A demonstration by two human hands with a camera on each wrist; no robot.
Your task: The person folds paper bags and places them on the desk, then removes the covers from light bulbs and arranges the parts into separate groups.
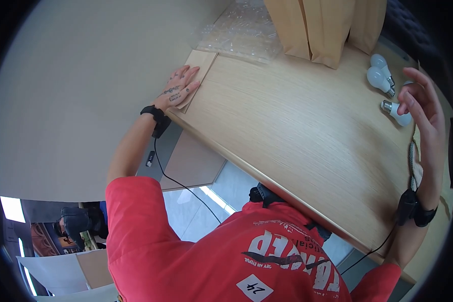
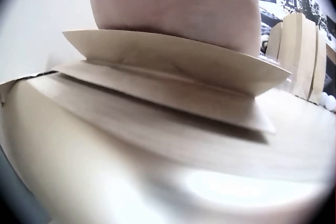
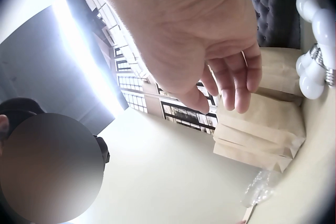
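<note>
- My left grip lies flat and wide, fingers spread, palm pressing on a folded brown paper piece
- That paper lies at the left end of the desk, along a pale panel; in the left wrist view its layers part like a wedge under my palm
- My right grip hangs in the air near the right end of the desk, half wide, fingers loosely bent and holding nothing
- Close by my right fingers, a white light bulb lies on its side on the desk; another is partly hidden behind my fingertips
- A little farther back, two more bulbs lie close together, their metal screw ends towards me
- At the back of the desk, brown paper bags stand upright side by side, between the bulbs and some clear bubble wrap
- The bubble wrap lies just behind the folded paper
- Black straps ring both my wrists, with dark cables running from them, and I wear a red shirt
- Beyond the desk, a dark tufted backrest shows in the right wrist view
</note>
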